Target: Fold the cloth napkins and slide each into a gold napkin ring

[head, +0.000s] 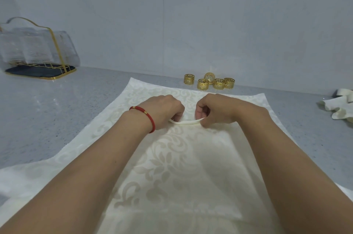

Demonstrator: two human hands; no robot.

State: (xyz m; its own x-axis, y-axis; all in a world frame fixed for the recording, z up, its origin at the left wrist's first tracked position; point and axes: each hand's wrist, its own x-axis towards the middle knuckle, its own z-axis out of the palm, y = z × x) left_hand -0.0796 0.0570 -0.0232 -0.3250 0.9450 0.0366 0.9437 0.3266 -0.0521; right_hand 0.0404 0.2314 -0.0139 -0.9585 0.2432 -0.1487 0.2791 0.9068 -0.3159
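**Napkin fold in hand; rings untouched**

While the cream damask napkin [177, 157] lies spread over the grey desk [47, 119] through the centre and lower part of the frame, both hands are working at its middle. The left hand [164, 111], with a red bracelet [147, 117] at the wrist, has its fingers curled down onto the cloth. The right hand [214, 109] pinches between thumb and fingers. Between the two hands a narrow raised ridge of cloth [185, 122] is held up off the surface.

Five gold napkin rings [209, 81] stand clustered at upper centre, just beyond the napkin's far edge and apart from both hands. More cream cloth [338, 107] lies crumpled at the right edge of the frame. A gold-wire rack [38, 50] holding glassware stands at upper left.

Assessment: the napkin looks light, soft and limp, and will likely not hold a crease unless pressed; its smooth weave may slide on the desk. It is best taken by pinching the fold line at two spaced points, as here. No napkin is seen in a ring, so the task appears early.
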